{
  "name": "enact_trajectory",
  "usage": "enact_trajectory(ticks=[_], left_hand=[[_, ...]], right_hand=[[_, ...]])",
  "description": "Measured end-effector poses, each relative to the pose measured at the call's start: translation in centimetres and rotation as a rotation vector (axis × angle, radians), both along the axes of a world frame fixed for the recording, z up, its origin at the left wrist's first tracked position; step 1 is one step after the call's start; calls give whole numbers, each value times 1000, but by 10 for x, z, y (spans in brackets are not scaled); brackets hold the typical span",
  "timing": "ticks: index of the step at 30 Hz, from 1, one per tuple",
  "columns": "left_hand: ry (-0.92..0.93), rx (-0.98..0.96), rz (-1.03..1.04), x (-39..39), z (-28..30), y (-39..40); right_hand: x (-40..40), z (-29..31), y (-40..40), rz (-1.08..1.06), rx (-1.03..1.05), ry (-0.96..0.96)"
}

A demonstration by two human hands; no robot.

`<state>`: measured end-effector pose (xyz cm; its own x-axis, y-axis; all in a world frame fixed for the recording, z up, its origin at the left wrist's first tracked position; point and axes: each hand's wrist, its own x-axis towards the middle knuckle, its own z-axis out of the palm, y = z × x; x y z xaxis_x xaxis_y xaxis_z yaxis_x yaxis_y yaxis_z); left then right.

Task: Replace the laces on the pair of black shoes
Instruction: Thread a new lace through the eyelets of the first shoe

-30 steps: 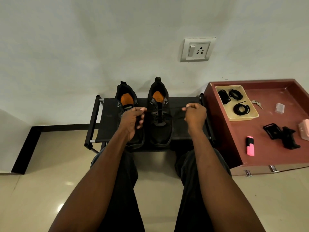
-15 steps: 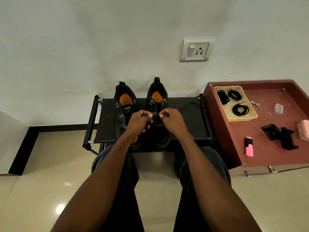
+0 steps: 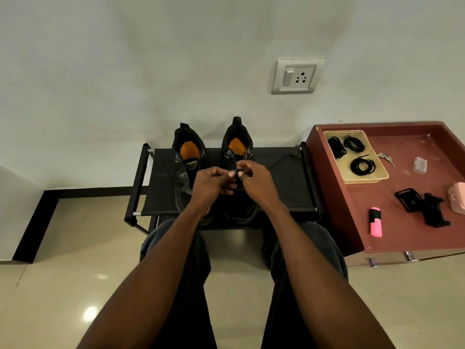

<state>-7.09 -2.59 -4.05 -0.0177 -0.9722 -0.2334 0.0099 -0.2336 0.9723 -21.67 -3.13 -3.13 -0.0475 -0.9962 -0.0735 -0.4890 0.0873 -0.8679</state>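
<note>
Two black shoes (image 3: 190,170) set side by side on black rack (image 3: 289,182), orange insoles seen. Left hand (image 3: 210,183) and right hand (image 3: 255,182) brought together over right-side shoe (image 3: 236,152), fingers curled. Black lace (image 3: 238,172) pinched by both grips at tongue. Spare coiled laces (image 3: 362,166) kept in beige tray (image 3: 352,181), well right of right grip, on red desk (image 3: 402,222).

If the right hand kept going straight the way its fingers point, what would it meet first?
The right hand points inward, towards the left hand, whose fingertips are nearly touching it above the right-side shoe. It would probably meet them first, though depth is unclear.
</note>
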Motion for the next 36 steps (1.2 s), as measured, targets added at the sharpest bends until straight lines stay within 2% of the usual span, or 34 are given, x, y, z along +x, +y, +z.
enact_trajectory(ticks=[4,13,19,27,29,36], left_hand=[[-89,-23,-12,-1,-3,-2],[-183,-92,-15,-9,-7,-7],[-354,-76,164,-12,-15,-20],[-364,-17,118,-14,-18,-25],[-359,0,118,-13,-21,-26],[-339,10,114,-11,-28,-29]], right_hand=[[0,-8,-1,30,25,-62],[-3,-10,-6,-69,47,-127],[-1,-17,-19,-117,-148,318],[6,-31,-29,30,-196,442],[6,-36,-30,29,-153,385],[-4,-34,-41,3,155,-18]])
